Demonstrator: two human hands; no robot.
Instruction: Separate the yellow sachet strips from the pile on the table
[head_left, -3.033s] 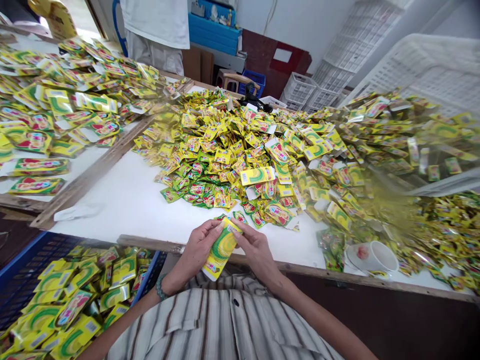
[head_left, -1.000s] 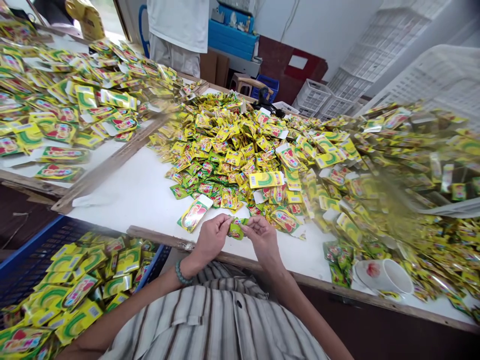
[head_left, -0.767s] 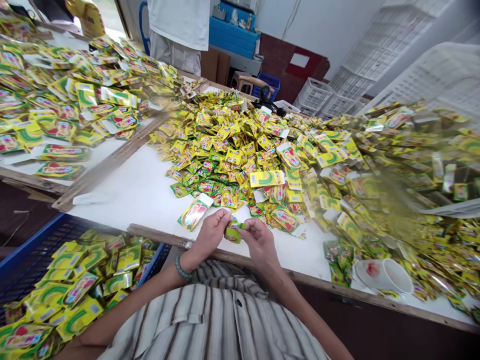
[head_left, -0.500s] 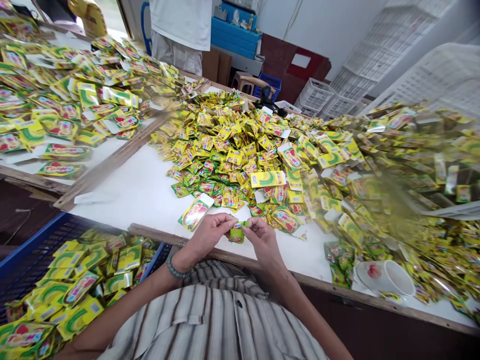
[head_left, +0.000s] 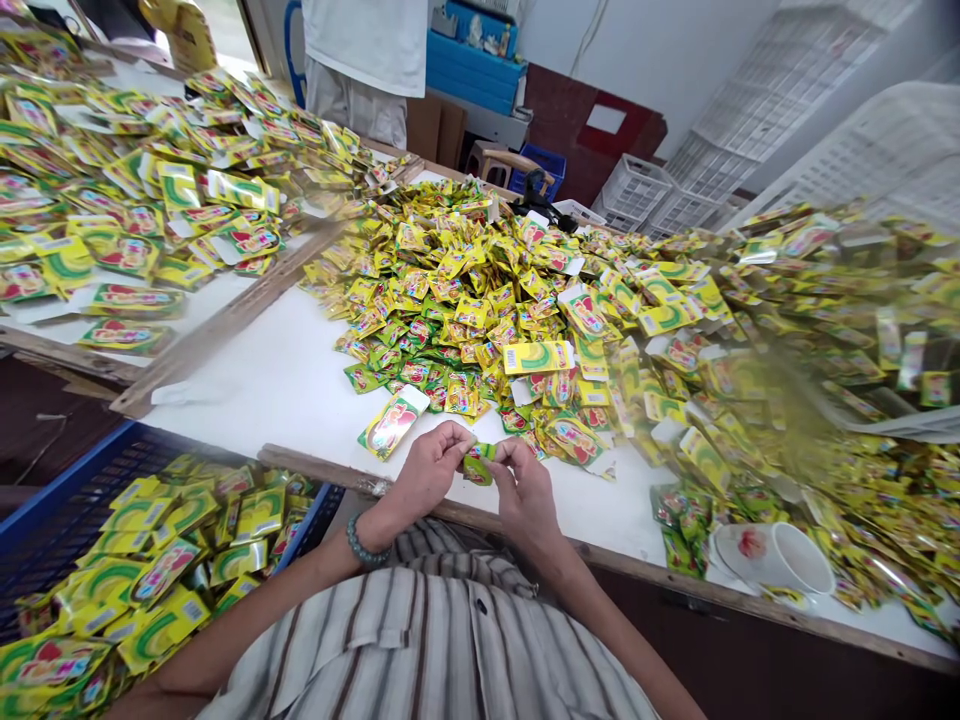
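Observation:
A small green and yellow sachet (head_left: pixel 478 466) is stretched between my two hands, just above the table's front edge. My left hand (head_left: pixel 433 462) pinches its left side between thumb and finger; a bead bracelet circles that wrist. On the other side my right hand (head_left: pixel 523 490) grips it the same way. Left of my hands lies a yellow and green carton (head_left: pixel 393 421) with its white end flap raised. Beyond them rises a heap of small sachets (head_left: pixel 450 300), with a yellow carton (head_left: pixel 538 357) lying on its near right side.
At lower left, a blue crate (head_left: pixel 67 490) holds filled-looking cartons. A wooden strip (head_left: pixel 232 310) divides the table, with piled cartons (head_left: pixel 120 210) behind it. A white cup (head_left: pixel 772 556) lies tipped at right, near a white basket (head_left: pixel 892 150). A person in white (head_left: pixel 365 50) stands opposite.
The sachet has tilted slightly and folded a little between my fingers, showing less of its printed face. Both hands stay almost in place; the surrounding piles look unchanged.

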